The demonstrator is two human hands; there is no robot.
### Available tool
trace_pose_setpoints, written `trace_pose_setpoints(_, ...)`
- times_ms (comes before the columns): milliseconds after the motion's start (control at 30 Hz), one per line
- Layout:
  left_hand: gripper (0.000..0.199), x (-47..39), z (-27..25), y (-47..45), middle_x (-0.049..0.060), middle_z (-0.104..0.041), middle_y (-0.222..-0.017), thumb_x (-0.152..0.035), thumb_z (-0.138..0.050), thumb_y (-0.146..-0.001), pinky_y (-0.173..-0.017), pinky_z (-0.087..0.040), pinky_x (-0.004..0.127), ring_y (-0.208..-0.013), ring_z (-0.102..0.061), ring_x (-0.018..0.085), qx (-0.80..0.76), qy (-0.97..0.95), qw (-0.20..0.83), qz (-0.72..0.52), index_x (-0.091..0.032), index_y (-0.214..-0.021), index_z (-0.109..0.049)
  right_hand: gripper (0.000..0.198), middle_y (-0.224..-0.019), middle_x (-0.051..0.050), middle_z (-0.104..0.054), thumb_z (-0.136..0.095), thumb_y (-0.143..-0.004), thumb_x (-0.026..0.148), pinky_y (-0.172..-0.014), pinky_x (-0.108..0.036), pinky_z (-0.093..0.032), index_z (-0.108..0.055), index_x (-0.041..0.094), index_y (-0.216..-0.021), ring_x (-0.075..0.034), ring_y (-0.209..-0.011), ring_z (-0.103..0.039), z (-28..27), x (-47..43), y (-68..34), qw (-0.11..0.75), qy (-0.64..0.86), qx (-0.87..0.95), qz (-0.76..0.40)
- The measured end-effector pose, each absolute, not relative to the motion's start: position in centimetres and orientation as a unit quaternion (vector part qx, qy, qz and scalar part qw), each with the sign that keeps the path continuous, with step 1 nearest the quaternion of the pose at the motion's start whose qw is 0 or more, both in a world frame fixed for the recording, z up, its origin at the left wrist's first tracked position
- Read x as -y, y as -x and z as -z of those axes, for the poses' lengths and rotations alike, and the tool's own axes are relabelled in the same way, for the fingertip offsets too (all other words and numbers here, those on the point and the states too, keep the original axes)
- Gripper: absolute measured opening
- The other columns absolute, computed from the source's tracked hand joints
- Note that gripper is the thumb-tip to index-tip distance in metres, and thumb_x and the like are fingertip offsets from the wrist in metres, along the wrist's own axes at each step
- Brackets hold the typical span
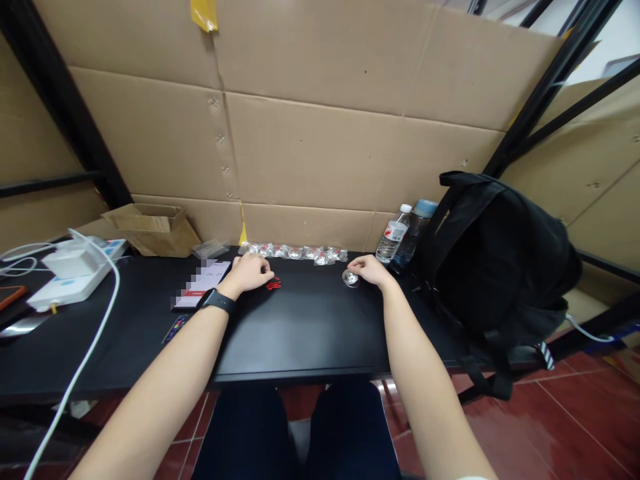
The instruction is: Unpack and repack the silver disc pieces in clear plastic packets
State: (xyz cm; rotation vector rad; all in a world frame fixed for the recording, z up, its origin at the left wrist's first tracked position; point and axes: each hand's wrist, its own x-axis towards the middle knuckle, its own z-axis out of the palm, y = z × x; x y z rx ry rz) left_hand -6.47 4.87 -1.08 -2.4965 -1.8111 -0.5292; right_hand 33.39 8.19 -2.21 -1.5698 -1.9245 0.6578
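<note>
My left hand (250, 272), with a black watch (218, 302) on its wrist, rests over the table with fingers curled together. Its fingertips meet a small bunched red cord (273, 285) on the black tabletop. My right hand (371, 270) pinches the upper edge of a small shiny round metal piece (351, 279), which is low at the table surface. Behind both hands runs a row of small clear plastic packets (295, 253) with silvery contents and red marks. What lies under the left palm is hidden.
A phone (203, 285) and an open cardboard box (163, 233) are at left, beside a white power strip (83, 283) with cables. Two bottles (393, 237) and a black backpack (500, 260) stand at right. Cardboard panels (325, 147) wall the back.
</note>
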Motion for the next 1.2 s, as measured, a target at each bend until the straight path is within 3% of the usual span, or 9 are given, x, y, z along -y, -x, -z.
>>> trace_pose_setpoints(333, 0.019, -4.7, 1.3, 6.5, 0.004, -0.077, -0.096, -0.039, -0.061, -0.076, -0.085, -0.045, 0.039, -0.100, -0.065, 0.030, 0.559, 0.816, -0.026, 0.146, -0.026, -0.075, -0.076, 0.016, -0.076, -0.005, -0.078, -0.068, -0.076, 0.016, -0.072, -0.024, -0.051, -0.079, 0.016, -0.087, -0.018, -0.075, -0.072, 2.2, -7.7, -34.0, 0.215, 0.629, 0.718, -0.207)
trace_pose_setpoints(433, 0.020, -4.7, 1.4, 6.4, 0.004, -0.076, -0.096, -0.041, -0.062, -0.078, -0.086, -0.045, 0.037, -0.102, -0.065, 0.029, 0.554, 0.819, -0.032, 0.145, -0.026, -0.077, -0.075, 0.014, -0.077, -0.006, -0.078, -0.068, -0.078, 0.021, -0.072, -0.024, -0.050, -0.079, 0.016, -0.085, -0.018, -0.075, -0.072, 1.9, -7.3, -33.4, 0.216, 0.625, 0.724, -0.197)
trace_pose_setpoints(533, 0.028, -4.7, 1.5, 6.2, 0.005, -0.075, -0.104, -0.050, -0.065, -0.079, -0.086, -0.045, 0.036, -0.103, -0.065, 0.028, 0.538, 0.828, -0.048, 0.149, -0.026, -0.091, -0.075, 0.017, -0.079, -0.005, -0.078, -0.069, -0.082, 0.030, -0.071, -0.025, -0.050, -0.079, 0.018, -0.089, -0.018, -0.074, -0.071, 1.4, -6.9, -32.7, 0.208, 0.610, 0.741, -0.190)
trace_pose_setpoints(633, 0.040, -4.6, 1.5, 5.9, 0.006, -0.074, -0.109, -0.056, -0.068, -0.078, -0.085, -0.046, 0.034, -0.104, -0.066, 0.027, 0.513, 0.843, -0.064, 0.146, -0.025, -0.101, -0.074, 0.027, -0.086, -0.004, -0.077, -0.076, -0.077, 0.040, -0.072, -0.025, -0.049, -0.079, 0.019, -0.095, -0.018, -0.077, -0.070, 0.9, -6.4, -32.2, 0.179, 0.597, 0.759, -0.185)
trace_pose_setpoints(767, 0.029, -4.2, 1.2, 5.8, 0.004, -0.074, -0.098, -0.048, -0.072, -0.075, -0.086, -0.046, 0.035, -0.098, -0.066, 0.026, 0.510, 0.846, -0.073, 0.139, -0.026, -0.094, -0.076, 0.049, -0.095, -0.003, -0.075, -0.090, -0.058, 0.036, -0.073, -0.025, -0.050, -0.078, 0.020, -0.103, -0.019, -0.082, -0.069, 0.3, -5.9, -31.9, 0.114, 0.579, 0.783, -0.196)
trace_pose_setpoints(933, 0.013, -4.1, 0.9, 6.0, 0.004, -0.074, -0.104, -0.038, -0.074, -0.075, -0.093, -0.044, 0.040, -0.107, -0.062, 0.030, 0.501, 0.852, -0.082, 0.127, -0.028, -0.083, -0.078, 0.045, -0.091, -0.001, -0.074, -0.083, -0.059, 0.021, -0.070, -0.024, -0.050, -0.077, 0.021, -0.104, -0.017, -0.077, -0.068, -0.1, -5.4, -31.1, 0.078, 0.568, 0.792, -0.209)
trace_pose_setpoints(1200, 0.013, -3.3, 0.2, 5.5, 0.003, -0.073, -0.101, -0.041, -0.080, -0.073, -0.098, -0.041, 0.042, -0.110, -0.061, 0.031, 0.468, 0.869, -0.113, 0.114, -0.028, -0.074, -0.078, 0.054, -0.090, 0.001, -0.073, -0.084, -0.057, 0.022, -0.063, -0.023, -0.048, -0.076, 0.023, -0.110, -0.015, -0.073, -0.066, -0.6, -4.4, -29.3, 0.033, 0.523, 0.823, -0.218)
